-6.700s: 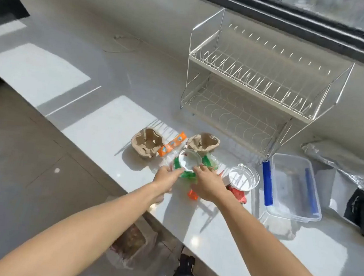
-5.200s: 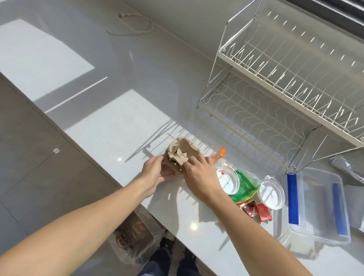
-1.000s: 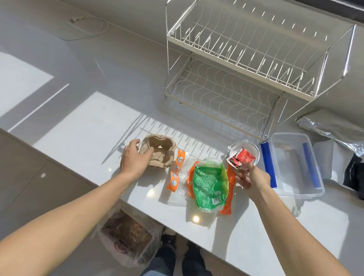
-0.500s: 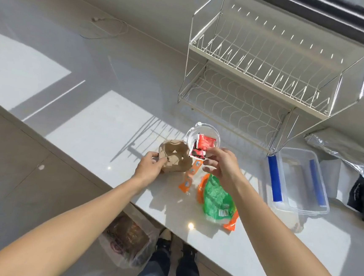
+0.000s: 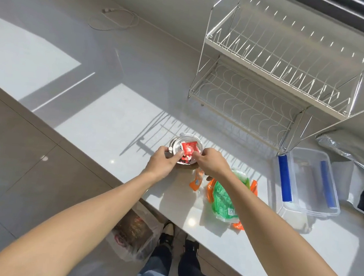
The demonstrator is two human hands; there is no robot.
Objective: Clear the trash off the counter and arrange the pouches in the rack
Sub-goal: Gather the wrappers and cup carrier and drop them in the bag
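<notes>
Red sauce packets (image 5: 188, 150) now sit in clear lids (image 5: 185, 148), probably stacked on the cardboard tray, before the rack (image 5: 280, 80); both left hand (image 5: 163, 161) and right hand (image 5: 210, 163) pinch them, trash consolidated.

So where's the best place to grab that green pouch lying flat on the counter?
Probably the near end of the green pouch, approached from the counter edge side. It lies flat, that end looks clear, and the right hand covers its far end.
</notes>
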